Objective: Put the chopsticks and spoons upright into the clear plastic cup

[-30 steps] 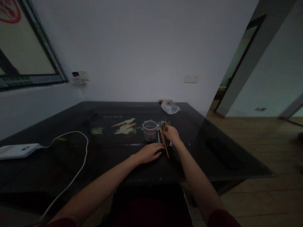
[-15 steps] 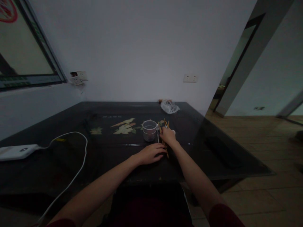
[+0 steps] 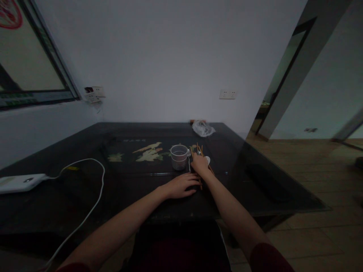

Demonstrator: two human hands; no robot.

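beside plastic cup (image 3: 179, 163), right hand (image 3: 200, 165) is likely arranging chopsticks (image 3: 198, 146), grip unclear; left hand (image 3: 183, 185) is lying spread; next needs pinching.

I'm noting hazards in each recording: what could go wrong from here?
The clear cup stands just left of the right hand, so a sideways knock might tip it. The wooden sticks lie close together at differing angles around that hand, so shifting one might set others rolling.
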